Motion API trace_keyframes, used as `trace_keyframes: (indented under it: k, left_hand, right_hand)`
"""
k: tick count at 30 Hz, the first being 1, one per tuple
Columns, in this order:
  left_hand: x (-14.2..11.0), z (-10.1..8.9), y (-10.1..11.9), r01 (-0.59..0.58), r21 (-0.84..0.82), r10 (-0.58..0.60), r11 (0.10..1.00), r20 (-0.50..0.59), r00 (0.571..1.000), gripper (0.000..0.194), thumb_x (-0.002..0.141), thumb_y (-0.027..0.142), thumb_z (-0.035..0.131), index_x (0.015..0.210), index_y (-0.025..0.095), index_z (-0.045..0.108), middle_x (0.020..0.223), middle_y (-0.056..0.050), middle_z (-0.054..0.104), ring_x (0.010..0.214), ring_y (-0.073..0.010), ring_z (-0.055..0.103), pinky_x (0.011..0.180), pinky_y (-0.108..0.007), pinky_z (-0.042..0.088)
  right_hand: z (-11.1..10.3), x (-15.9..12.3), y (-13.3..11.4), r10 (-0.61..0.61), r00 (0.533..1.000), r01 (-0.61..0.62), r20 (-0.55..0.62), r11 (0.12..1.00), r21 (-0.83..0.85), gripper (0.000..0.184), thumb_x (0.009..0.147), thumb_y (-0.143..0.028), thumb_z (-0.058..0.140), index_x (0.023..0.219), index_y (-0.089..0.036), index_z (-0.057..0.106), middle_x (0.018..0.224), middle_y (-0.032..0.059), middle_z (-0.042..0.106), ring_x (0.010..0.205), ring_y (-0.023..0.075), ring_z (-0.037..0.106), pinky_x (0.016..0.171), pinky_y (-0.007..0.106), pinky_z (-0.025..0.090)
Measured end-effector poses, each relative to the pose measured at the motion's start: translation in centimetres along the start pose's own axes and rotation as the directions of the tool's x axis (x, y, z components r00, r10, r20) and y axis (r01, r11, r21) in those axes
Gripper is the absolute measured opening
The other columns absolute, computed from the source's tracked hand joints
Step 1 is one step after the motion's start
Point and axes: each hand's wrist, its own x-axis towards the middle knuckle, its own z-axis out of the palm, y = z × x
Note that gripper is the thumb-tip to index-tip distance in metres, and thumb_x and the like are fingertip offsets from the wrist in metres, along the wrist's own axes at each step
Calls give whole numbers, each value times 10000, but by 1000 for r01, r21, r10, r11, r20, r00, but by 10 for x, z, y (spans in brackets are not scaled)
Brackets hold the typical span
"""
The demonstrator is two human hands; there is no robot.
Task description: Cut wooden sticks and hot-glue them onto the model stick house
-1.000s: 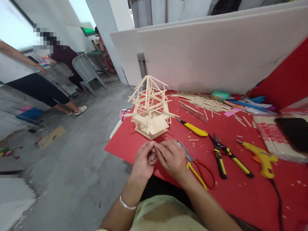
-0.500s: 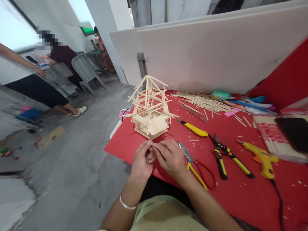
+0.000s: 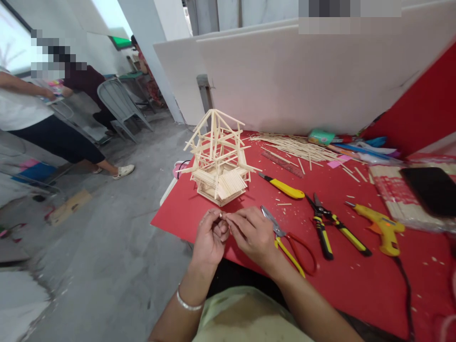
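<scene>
My left hand (image 3: 210, 237) and my right hand (image 3: 251, 232) meet at the near edge of the red table (image 3: 356, 285). Their fingertips are pinched together on a short pale stick (image 3: 221, 216), only its tip showing. Just beyond them stands a small house model of thin wooden sticks (image 3: 218, 159), upright on the table and apart from both hands. Red-and-yellow-handled snips (image 3: 288, 242) lie right beside my right hand.
A yellow utility knife (image 3: 283, 186), black-and-yellow pliers (image 3: 329, 225) and a yellow glue gun (image 3: 381, 228) lie to the right. Loose sticks (image 3: 302, 149) are piled before a white board (image 3: 302, 80). People stand by a chair (image 3: 119, 107) at far left.
My hands stay pinched together in the same spot, fingers shifting slightly on the small stick. The view has drifted a little; the people at left have shifted.
</scene>
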Motion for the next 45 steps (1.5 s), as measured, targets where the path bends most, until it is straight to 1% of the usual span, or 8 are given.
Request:
trace_keyframes:
  k: [9,12,16,30,33,36,41,45]
  left_hand:
    - [15,-9,-31,178,26,-178,984,21,984,172,707,184,708,852,151,621,683,21,601,507,-66,511,400,-162,332]
    - [16,-6,-38,200,63,-201,978,21,979,162,719,206,701,846,160,612,645,30,568,505,-73,491,398,-169,308]
    - [16,0,-44,214,92,-219,972,40,975,162,710,199,701,838,163,609,582,46,525,489,-73,459,396,-168,288]
    - [46,-7,-75,157,218,-163,963,9,987,245,708,100,688,946,123,639,964,-117,734,915,-200,724,775,-293,573]
    - [62,-5,-90,102,334,-142,937,96,985,289,797,224,661,1068,146,598,984,-124,728,794,-211,736,663,-315,581]
    - [81,1,-103,-124,587,-28,800,244,969,301,892,297,537,1155,159,587,922,-99,708,595,-176,678,518,-301,534]
    - [110,14,-113,-612,759,83,220,611,787,350,810,32,466,1038,160,700,881,-87,701,774,-188,678,745,-326,545]
    - [120,20,-118,-695,714,164,83,678,717,418,801,-25,413,1052,155,695,920,-98,674,876,-205,663,825,-340,520]
  right_hand:
    - [-36,-32,35,263,961,-240,86,946,-220,194,944,-256,551,1061,-232,704,1012,47,718,932,174,643,836,288,490]
    - [-69,-35,74,574,814,-480,85,748,-458,232,963,-298,501,1044,-240,711,1044,48,715,938,184,658,783,283,483]
    - [-94,-29,107,755,645,-470,120,515,-717,277,956,-304,469,1064,-249,718,1093,73,706,985,221,654,732,290,457]
    - [-88,-18,118,754,545,-390,368,616,-684,268,941,-421,505,1024,-298,728,1062,47,738,1008,224,658,760,284,429]
    - [-89,-14,119,751,534,-381,389,624,-682,272,943,-402,501,1044,-289,728,1058,61,741,1020,229,659,780,291,429]
    - [-90,-8,123,755,525,-372,393,619,-692,275,940,-365,499,1037,-256,732,1068,94,737,1023,245,659,802,308,430]
    - [-100,5,137,719,507,-351,475,676,-648,225,901,-395,560,991,-301,744,1046,43,753,975,223,670,751,279,419]
    - [-117,19,162,706,504,-373,497,697,-613,246,899,-461,557,996,-337,746,1004,0,762,924,188,672,691,246,397]
